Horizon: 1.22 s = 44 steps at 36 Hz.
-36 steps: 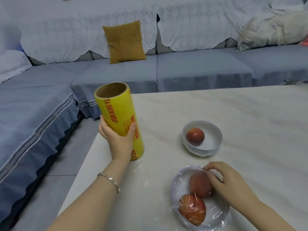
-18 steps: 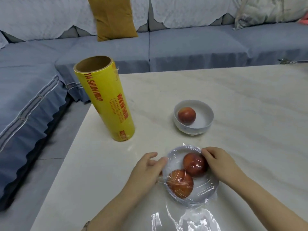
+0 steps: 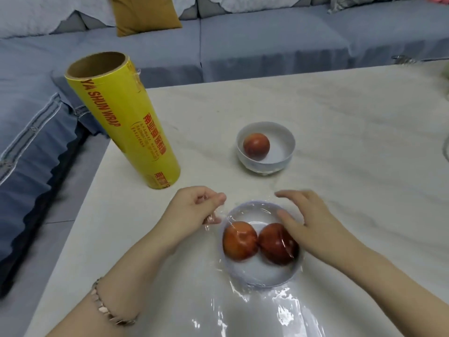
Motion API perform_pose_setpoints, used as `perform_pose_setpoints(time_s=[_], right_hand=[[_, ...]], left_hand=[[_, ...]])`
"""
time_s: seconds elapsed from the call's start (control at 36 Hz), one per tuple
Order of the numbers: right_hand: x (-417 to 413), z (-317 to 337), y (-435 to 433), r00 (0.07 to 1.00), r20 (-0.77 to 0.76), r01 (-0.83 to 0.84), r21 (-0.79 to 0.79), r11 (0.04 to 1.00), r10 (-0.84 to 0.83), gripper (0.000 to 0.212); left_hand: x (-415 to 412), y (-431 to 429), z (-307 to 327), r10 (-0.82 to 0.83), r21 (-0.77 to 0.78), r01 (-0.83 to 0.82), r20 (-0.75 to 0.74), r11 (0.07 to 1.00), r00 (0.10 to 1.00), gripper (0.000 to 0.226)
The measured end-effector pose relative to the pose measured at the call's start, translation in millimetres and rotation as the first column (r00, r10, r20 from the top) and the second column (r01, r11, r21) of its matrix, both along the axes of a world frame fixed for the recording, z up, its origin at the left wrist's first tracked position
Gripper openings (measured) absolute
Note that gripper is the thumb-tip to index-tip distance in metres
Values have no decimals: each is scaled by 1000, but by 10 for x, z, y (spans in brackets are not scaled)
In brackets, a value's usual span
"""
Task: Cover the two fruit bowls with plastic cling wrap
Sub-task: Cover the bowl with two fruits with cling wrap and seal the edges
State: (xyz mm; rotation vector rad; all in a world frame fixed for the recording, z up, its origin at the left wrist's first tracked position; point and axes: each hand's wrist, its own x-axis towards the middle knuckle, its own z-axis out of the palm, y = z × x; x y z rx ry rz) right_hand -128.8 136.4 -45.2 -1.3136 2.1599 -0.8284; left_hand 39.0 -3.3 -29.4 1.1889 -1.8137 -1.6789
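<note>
Left hand [image 3: 194,210] pinches wrap [image 3: 279,310] at near bowl's [image 3: 267,285] left rim. Right hand [image 3: 311,224] lies spread over the right rim, blurred. Slack film trails to table's [image 3: 352,113] near edge. Far bowl [image 3: 283,148] uncovered, well apart. Roll [image 3: 121,117] upright near left edge.

Yellow roll [image 3: 126,127], red lettering; white bowls [image 3: 281,139]; perhaps marbled table [image 3: 340,117].

My left hand [image 3: 194,210] no longer grips the yellow roll [image 3: 124,122], which now stands alone on the table. The hand has come to the left rim of the near bowl [image 3: 255,273] and pinches the film [image 3: 267,310] there. My right hand [image 3: 313,224] has shifted to the right rim, fingers spread. The two fruits [image 3: 239,240] now lie side by side.
</note>
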Motion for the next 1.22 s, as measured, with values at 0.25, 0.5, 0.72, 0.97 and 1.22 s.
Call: perform_pose_setpoints(time_s=[0.25,0.5,0.72,0.97,1.22], right_hand=[[131,136,-884,805,183,-561,-74,824,564,42],[-66,58,-799,884,159,-431,-84,898,439,52],[-102,-48,-841,911,183,-342,-164,925,370,40],[-33,-187,-858,946,126,-275,-177,945,299,40],[-56,-147,-750,975,137,-141,-221,965,174,46]], left_hand=[[-16,217,170,96,169,-50,-272,984,958,13],[21,197,102,64,257,-8,-210,966,976,22],[81,67,109,-106,166,89,95,982,990,13],[23,176,-240,173,114,-187,124,976,977,32],[-175,448,-384,418,-283,-390,43,876,907,30]])
